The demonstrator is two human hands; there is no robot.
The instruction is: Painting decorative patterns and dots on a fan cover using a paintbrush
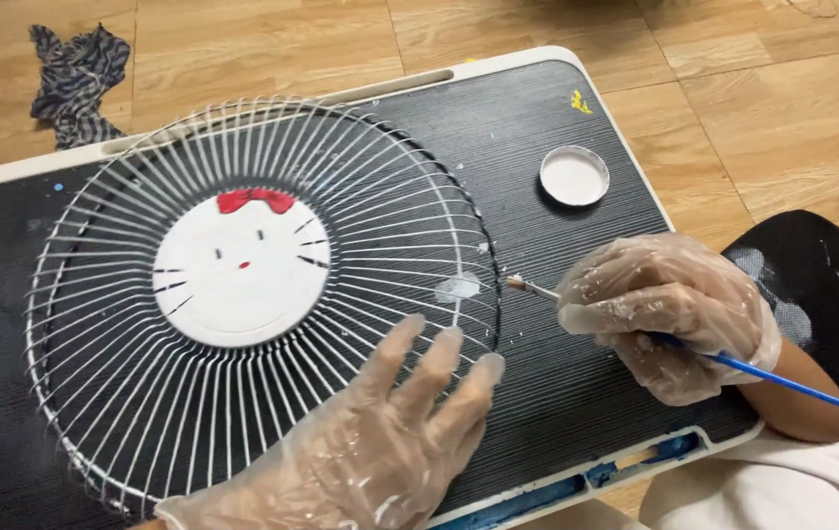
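Fan grille on black lap tray, brush at its right rim.

Fan grille [262, 304] fills tray [557, 412] left to centre; bare tray to the right. Left hand [380, 442] flat on grille's lower rim, fingers spread. Right hand [670, 314] pinches paintbrush [635, 329]; long axis lower-right to upper-left, bristles at the rim. Paint cap [575, 176] well clear.

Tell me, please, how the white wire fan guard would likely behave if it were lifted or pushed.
The fan guard is mostly thin wire spokes with open gaps, so probably light for its size. Its ring and centre disc suggest it stays fairly stiff. Pushed, it would likely slide on the lap desk; the left hand steadies it.
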